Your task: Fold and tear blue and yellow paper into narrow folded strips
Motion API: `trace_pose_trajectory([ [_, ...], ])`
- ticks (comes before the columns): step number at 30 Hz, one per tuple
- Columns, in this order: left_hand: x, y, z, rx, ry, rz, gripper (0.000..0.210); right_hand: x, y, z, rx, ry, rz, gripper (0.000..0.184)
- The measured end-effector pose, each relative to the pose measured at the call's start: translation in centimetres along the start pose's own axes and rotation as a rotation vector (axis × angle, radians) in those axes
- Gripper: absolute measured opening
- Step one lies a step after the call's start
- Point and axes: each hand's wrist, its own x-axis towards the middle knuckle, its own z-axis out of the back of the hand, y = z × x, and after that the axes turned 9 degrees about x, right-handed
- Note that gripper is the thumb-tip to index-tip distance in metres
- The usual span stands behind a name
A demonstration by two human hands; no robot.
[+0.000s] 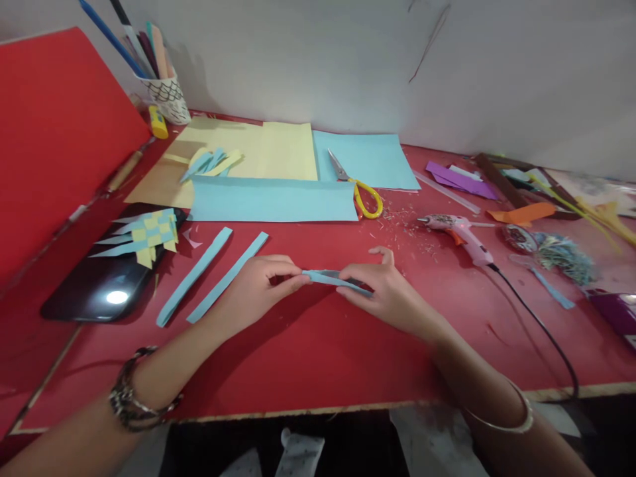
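Between my two hands, a light blue paper strip [325,277] is held just above the red table. My left hand [261,285] pinches its left end between thumb and fingers. Toward the other end, my right hand [385,288] grips the strip with thumb and forefinger, little finger raised. The strip looks folded lengthwise, with a dark gap between its layers at the right. Left of my left hand lie two more blue strips, a folded one [195,277] and a narrower one [228,277]. A woven blue and yellow paper piece [154,232] rests on a black phone [104,285].
Yellow-handled scissors [368,199] lie across blue paper sheets [273,201] at the back, near yellow sheets [288,149]. A pink glue gun [462,235] with a black cord sits right. Purple paper [460,180] and a yarn bundle [564,257] lie beyond; a pen cup [169,99] stands back left.
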Motion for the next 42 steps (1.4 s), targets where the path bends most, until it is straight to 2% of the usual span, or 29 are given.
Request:
trace_pose_trajectory([
  [5,0.0,0.0,0.2,0.030,-0.014,0.006,0.029,-0.2,-0.3,0.1,0.034,-0.022,-0.026,0.010],
  [10,-0.1,0.0,0.3,0.063,-0.050,0.039,0.031,-0.2,-0.2,0.3,0.090,-0.077,-0.122,0.009],
  [17,-0.1,0.1,0.4,0.041,-0.159,0.081,0.030,0.0,-0.2,0.7,0.441,-0.099,-0.210,0.012],
  [20,0.0,0.1,0.6,0.033,-0.184,0.079,0.029,-0.1,-0.7,0.9,0.525,-0.125,-0.255,0.013],
  [23,-0.1,0.0,0.8,0.017,-0.187,0.063,0.027,0.0,-1.0,1.0,0.437,-0.200,-0.212,0.010],
  [26,-0.2,0.0,0.8,0.020,-0.142,0.044,0.026,0.1,-0.6,0.8,0.169,-0.258,-0.076,0.010],
  [29,-0.3,-0.2,0.5,0.026,-0.089,0.006,0.025,0.1,0.1,0.2,-0.002,-0.197,0.002,0.025],
  [32,-0.3,-0.5,0.2,0.031,-0.066,-0.041,0.024,0.0,0.8,-0.5,-0.006,-0.104,-0.006,0.033],
  [38,-0.2,-0.9,0.1,0.040,-0.058,-0.086,0.022,0.1,1.1,-0.8,0.075,-0.093,-0.036,0.009],
  [42,-0.2,-0.9,0.1,0.027,-0.046,-0.101,0.021,0.2,0.9,-0.8,0.108,-0.067,-0.038,0.012],
])
